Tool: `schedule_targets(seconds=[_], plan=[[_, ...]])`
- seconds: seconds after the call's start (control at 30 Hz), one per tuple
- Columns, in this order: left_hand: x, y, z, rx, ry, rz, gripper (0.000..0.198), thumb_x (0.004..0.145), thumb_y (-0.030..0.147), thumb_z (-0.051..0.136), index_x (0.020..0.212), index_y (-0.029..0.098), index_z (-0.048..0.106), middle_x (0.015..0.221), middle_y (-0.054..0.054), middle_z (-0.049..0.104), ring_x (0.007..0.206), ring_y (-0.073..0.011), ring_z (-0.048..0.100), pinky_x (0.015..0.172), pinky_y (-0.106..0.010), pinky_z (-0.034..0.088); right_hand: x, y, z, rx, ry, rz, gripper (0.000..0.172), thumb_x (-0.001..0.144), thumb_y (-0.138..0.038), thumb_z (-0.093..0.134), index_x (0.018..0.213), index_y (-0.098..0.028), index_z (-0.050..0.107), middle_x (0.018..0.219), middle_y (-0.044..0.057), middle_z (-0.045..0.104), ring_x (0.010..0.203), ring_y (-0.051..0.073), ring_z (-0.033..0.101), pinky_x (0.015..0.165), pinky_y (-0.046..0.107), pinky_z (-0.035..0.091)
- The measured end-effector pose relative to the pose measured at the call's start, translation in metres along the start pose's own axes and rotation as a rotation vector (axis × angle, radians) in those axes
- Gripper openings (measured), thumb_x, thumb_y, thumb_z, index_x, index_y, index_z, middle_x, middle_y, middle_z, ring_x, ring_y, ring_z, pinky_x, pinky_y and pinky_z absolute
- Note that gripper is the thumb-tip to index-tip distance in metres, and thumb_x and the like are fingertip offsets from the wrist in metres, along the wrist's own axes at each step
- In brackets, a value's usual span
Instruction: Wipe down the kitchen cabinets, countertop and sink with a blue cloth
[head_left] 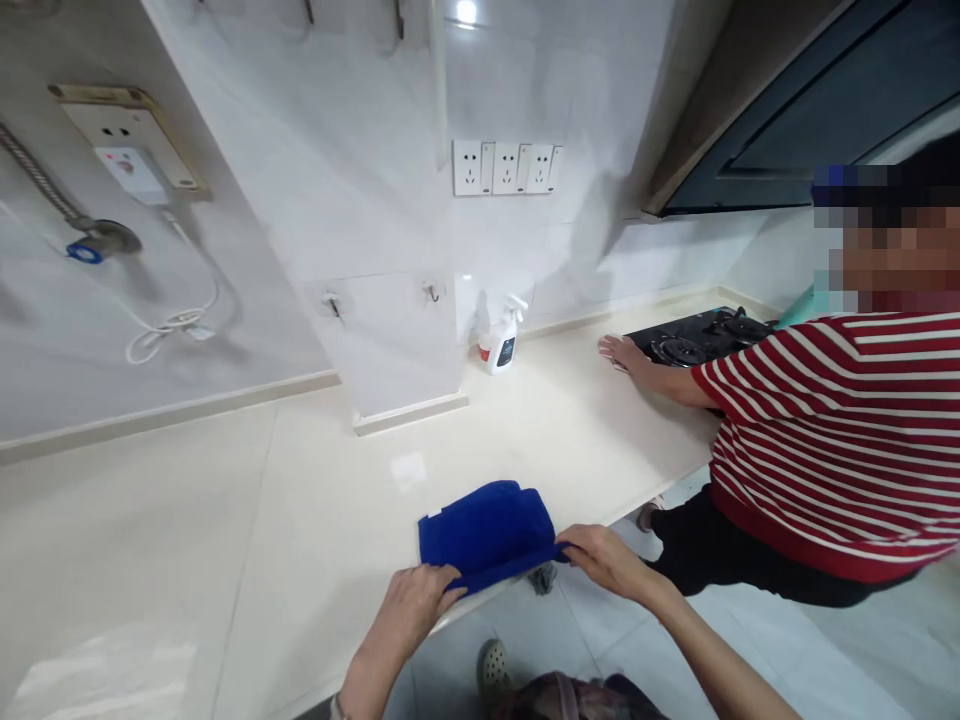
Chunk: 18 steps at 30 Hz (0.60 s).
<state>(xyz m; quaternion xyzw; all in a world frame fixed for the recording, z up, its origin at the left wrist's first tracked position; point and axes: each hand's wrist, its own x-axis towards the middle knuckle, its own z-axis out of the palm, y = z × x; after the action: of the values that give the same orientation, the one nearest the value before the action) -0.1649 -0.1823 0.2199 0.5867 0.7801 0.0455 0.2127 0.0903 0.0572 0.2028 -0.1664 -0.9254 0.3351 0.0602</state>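
Left hand: the left hand [416, 600] has its fingers closed on the near left corner of a folded blue fabric cloth [484, 528].
Right hand: the right hand [604, 560] pinches the cloth's near right corner, fingers closed on the fabric.
Cloth: it lies flat on the glossy cream countertop [300, 520], its near hem right at the front edge, stretched between the two hands.
Writing: the white plastic spray bottle with a dark label [501, 345] bears print too small to read.
Edges: the counter's front edge runs slantwise under both hands, with pale grey floor tiles [750, 620] below it.
Open room: bare counter spreads left of the cloth and behind it; the bottle stands well apart, against the wall.
Walls: white glossy tiles, a jutting column, and a row of white wall sockets [506, 167] above the bottle.
Other person: someone in a red-and-white striped shirt [840, 430] stands to the right, one hand [622, 352] flat on the counter just beside a black gas hob [705, 340].
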Motion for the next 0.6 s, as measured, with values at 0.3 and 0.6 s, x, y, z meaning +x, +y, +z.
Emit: schedule_targets(seconds=[0.3,0.6], plan=[[0.044,-0.089,0.022,-0.292,0.609,-0.245,0.058,0.098,0.057,0.047,0.144,0.022,0.056,0.150,-0.013,0.060,0.135,-0.0277,0.060,0.115,-0.046,0.051,0.111,0.001,0.042,-0.192,0.593,0.058,0.051,0.102,-0.032,0.040,0.147,-0.017,0.057,0.147,0.017,0.059,0.137,0.029,0.056,0.114,0.053,0.050],[-0.001,-0.168,0.050,-0.192,0.666,-0.984,0.081,0.099,0.059,0.017,0.155,0.007,0.042,0.166,-0.023,0.033,0.155,-0.0478,0.022,0.124,-0.070,0.020,0.118,-0.060,0.156,-0.261,-0.201,-0.259,0.068,0.104,-0.058,0.043,0.166,-0.035,0.025,0.176,0.003,0.009,0.160,0.045,0.000,0.120,0.083,0.008]])
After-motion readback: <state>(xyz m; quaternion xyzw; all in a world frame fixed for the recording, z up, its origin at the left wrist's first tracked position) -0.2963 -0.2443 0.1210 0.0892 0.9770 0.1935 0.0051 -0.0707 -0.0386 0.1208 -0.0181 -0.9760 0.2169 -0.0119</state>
